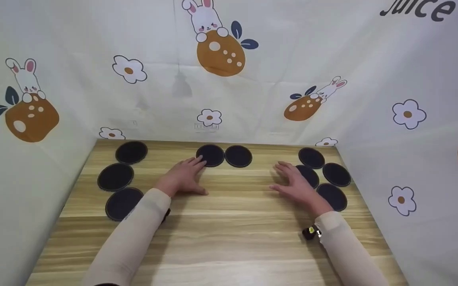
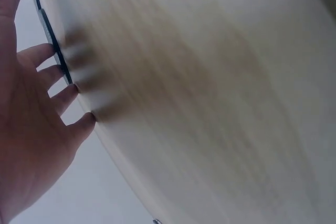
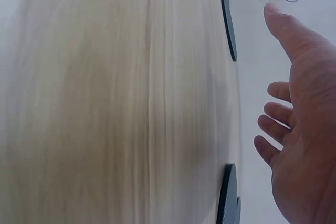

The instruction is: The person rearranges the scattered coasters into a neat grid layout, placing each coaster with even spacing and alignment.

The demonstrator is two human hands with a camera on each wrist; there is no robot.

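Two flat round black coasters lie side by side at the back middle, the left one (image 1: pixel 214 154) and the right one (image 1: pixel 238 156). My left hand (image 1: pixel 183 176) has its fingers spread, fingertips at the left coaster's near left edge. In the left wrist view the fingertips meet the dark edge of a coaster (image 2: pixel 52 38) and the table. My right hand (image 1: pixel 294 184) is held with extended fingers and nothing in it. It is just left of a coaster (image 1: pixel 310 174) in the right cluster and partly hides it. The right wrist view shows its thumb and fingers apart.
Three more black coasters (image 1: pixel 115 177) form a column at the left; my left sleeve covers part of the lowest. Several coasters (image 1: pixel 336 174) cluster at the right edge. Printed cloth walls (image 1: pixel 253 107) enclose the wooden table (image 1: pixel 229 238) at the back and sides.
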